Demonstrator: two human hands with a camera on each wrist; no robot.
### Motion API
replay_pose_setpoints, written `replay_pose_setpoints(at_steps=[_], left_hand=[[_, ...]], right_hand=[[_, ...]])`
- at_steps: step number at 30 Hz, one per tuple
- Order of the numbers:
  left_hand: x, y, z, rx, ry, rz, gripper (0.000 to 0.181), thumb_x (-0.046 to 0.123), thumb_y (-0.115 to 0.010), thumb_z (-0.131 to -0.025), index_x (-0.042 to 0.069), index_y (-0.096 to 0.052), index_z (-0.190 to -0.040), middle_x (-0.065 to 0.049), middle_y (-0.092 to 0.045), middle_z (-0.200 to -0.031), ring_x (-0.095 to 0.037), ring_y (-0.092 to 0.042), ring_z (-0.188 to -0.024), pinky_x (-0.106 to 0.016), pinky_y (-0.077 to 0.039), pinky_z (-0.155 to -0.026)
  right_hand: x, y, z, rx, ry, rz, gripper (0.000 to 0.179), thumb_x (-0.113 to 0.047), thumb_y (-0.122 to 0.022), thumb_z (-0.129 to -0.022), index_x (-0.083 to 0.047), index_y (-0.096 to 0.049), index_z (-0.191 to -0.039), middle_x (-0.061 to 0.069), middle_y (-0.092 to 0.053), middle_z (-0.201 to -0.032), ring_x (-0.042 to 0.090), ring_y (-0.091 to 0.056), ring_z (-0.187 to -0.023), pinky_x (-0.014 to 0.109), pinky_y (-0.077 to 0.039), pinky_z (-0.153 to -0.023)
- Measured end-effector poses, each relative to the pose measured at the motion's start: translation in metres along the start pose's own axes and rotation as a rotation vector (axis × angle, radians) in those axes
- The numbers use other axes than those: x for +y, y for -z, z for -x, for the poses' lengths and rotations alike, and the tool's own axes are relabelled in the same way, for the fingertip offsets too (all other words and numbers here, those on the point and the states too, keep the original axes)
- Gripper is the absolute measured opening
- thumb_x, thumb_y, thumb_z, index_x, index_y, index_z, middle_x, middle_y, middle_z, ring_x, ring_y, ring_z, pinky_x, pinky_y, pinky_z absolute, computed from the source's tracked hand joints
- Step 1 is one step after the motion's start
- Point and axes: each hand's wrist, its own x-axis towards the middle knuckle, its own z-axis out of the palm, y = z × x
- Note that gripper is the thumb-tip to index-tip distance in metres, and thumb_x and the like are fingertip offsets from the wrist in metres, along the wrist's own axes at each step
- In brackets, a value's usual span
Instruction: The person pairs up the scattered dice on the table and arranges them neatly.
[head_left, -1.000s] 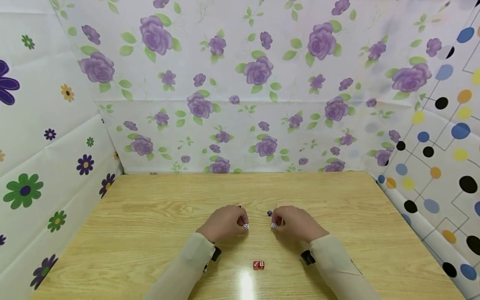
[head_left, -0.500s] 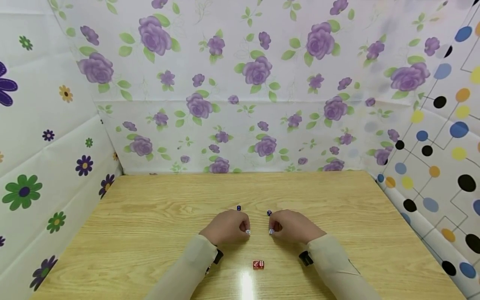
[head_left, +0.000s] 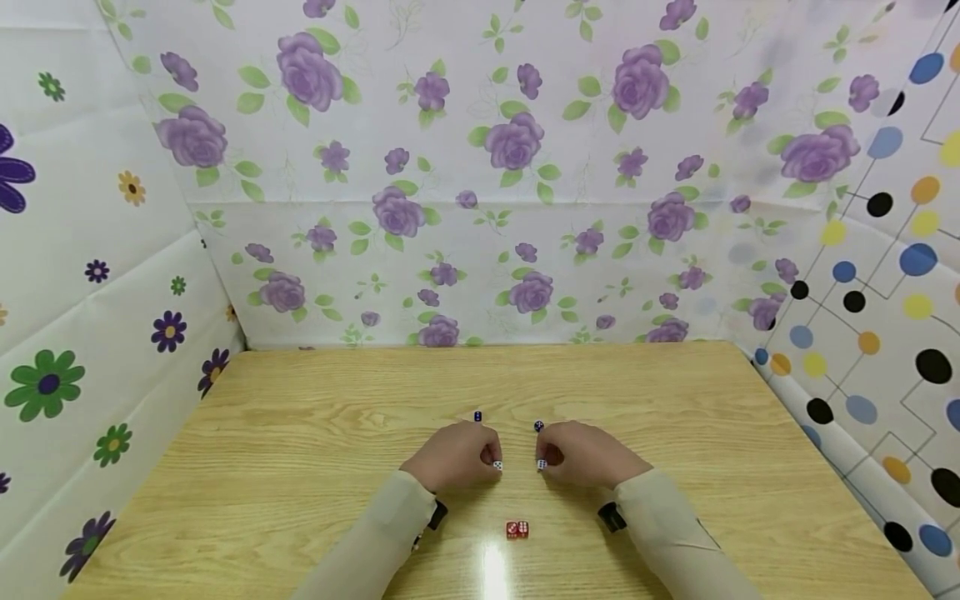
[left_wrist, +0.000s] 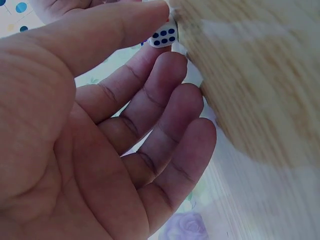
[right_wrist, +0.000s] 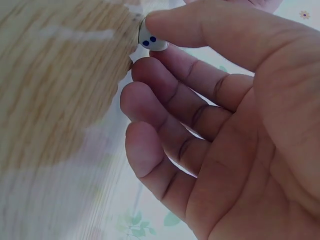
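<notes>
My left hand (head_left: 454, 455) pinches a white die (head_left: 498, 466) between thumb and index finger, low over the wooden table. In the left wrist view that white die (left_wrist: 164, 36) turns a face of blue pips to the camera. Facing it across a small gap, my right hand (head_left: 588, 454) pinches a second white die (head_left: 542, 465); the right wrist view has this die (right_wrist: 152, 39) with two blue pips showing. A dark blue die (head_left: 477, 416) lies just beyond the left hand, and another blue die (head_left: 538, 426) lies by the right knuckles. Two red dice (head_left: 517, 529) sit side by side nearer the body.
The wood-grain table (head_left: 337, 392) reaches back to a wall cloth with purple roses (head_left: 517, 142). Patterned cloths stand along both sides, daisies (head_left: 47, 383) on the left and coloured dots (head_left: 918, 258) on the right.
Both hands have come slightly toward the body and closer together, each keeping its white die. The blue die beyond the left hand now shows more fully. The red dice stay put.
</notes>
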Motion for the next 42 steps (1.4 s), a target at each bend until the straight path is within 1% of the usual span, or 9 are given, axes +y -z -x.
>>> replay_pose_setpoints(at_steps=[4, 7, 11, 16, 20, 24, 28, 36, 42], left_hand=[[-0.001, 0.002, 0.001, -0.004, 0.018, 0.023, 0.011, 0.022, -0.082, -0.089, 0.02, -0.071, -0.091, 0.015, -0.063, -0.082, -0.003, -0.057, -0.073, -0.027, -0.05, -0.072], [-0.002, 0.004, 0.003, -0.002, 0.019, 0.029, 0.011, 0.022, -0.082, -0.089, 0.02, -0.071, -0.091, 0.014, -0.064, -0.082, -0.004, -0.058, -0.072, -0.028, -0.051, -0.072], [-0.002, 0.003, 0.002, -0.004, 0.006, 0.019, 0.012, 0.022, -0.082, -0.089, 0.021, -0.071, -0.087, 0.014, -0.063, -0.08, -0.004, -0.057, -0.07, -0.028, -0.05, -0.07], [0.0, 0.001, 0.0, -0.012, 0.004, 0.012, 0.012, 0.021, -0.081, -0.089, 0.021, -0.07, -0.084, 0.014, -0.061, -0.077, -0.005, -0.055, -0.068, -0.027, -0.048, -0.068], [0.003, 0.0, 0.0, -0.008, -0.004, 0.018, 0.013, 0.022, -0.082, -0.09, 0.022, -0.07, -0.085, 0.015, -0.062, -0.078, -0.004, -0.056, -0.069, -0.026, -0.049, -0.069], [0.004, -0.001, 0.0, -0.002, -0.016, 0.022, 0.013, 0.022, -0.082, -0.09, 0.022, -0.07, -0.086, 0.016, -0.063, -0.08, -0.002, -0.057, -0.071, -0.026, -0.05, -0.07], [0.004, -0.002, 0.0, -0.009, -0.018, 0.027, 0.013, 0.022, -0.082, -0.09, 0.022, -0.07, -0.085, 0.016, -0.063, -0.08, -0.002, -0.057, -0.07, -0.025, -0.05, -0.07], [0.002, 0.001, 0.001, 0.001, -0.007, 0.014, 0.013, 0.025, -0.083, -0.089, 0.023, -0.07, -0.087, 0.016, -0.062, -0.08, -0.002, -0.057, -0.07, -0.026, -0.05, -0.07], [0.005, 0.0, 0.0, -0.01, -0.01, 0.006, 0.012, 0.025, -0.082, -0.09, 0.023, -0.071, -0.086, 0.016, -0.062, -0.08, -0.002, -0.057, -0.07, -0.025, -0.05, -0.069]], right_hand=[[-0.001, 0.001, 0.002, 0.0, -0.03, -0.004, 0.011, -0.021, -0.078, -0.093, -0.025, -0.068, -0.09, -0.015, -0.059, -0.08, 0.006, -0.054, -0.071, 0.031, -0.047, -0.068], [-0.002, 0.002, 0.002, -0.001, -0.033, -0.001, 0.013, -0.022, -0.078, -0.093, -0.025, -0.067, -0.087, -0.013, -0.058, -0.077, 0.007, -0.052, -0.069, 0.031, -0.046, -0.066], [-0.002, 0.001, 0.002, -0.004, -0.014, 0.008, 0.015, -0.02, -0.078, -0.093, -0.025, -0.067, -0.085, -0.014, -0.057, -0.076, 0.006, -0.052, -0.067, 0.031, -0.046, -0.065], [-0.003, -0.002, 0.0, -0.005, 0.02, 0.01, 0.015, -0.02, -0.077, -0.094, -0.027, -0.067, -0.085, -0.016, -0.057, -0.077, 0.004, -0.052, -0.067, 0.029, -0.046, -0.066], [-0.005, -0.004, -0.001, -0.005, 0.036, 0.01, 0.015, -0.019, -0.076, -0.094, -0.028, -0.067, -0.085, -0.016, -0.057, -0.077, 0.004, -0.051, -0.068, 0.028, -0.046, -0.066], [-0.007, -0.007, -0.003, -0.006, 0.056, 0.008, 0.013, -0.018, -0.076, -0.095, -0.026, -0.069, -0.087, -0.017, -0.056, -0.078, 0.004, -0.051, -0.068, 0.028, -0.046, -0.067], [-0.009, -0.007, -0.003, -0.012, 0.072, 0.0, 0.01, -0.019, -0.077, -0.094, -0.024, -0.07, -0.088, -0.016, -0.056, -0.078, 0.004, -0.05, -0.068, 0.027, -0.045, -0.066], [-0.012, -0.003, 0.001, -0.003, 0.032, 0.019, 0.012, -0.023, -0.078, -0.093, -0.026, -0.068, -0.088, -0.015, -0.056, -0.079, 0.005, -0.05, -0.069, 0.029, -0.045, -0.066], [-0.013, -0.002, 0.0, -0.005, 0.039, 0.03, 0.014, -0.022, -0.078, -0.093, -0.026, -0.067, -0.087, -0.013, -0.057, -0.079, 0.005, -0.05, -0.069, 0.029, -0.045, -0.067]])
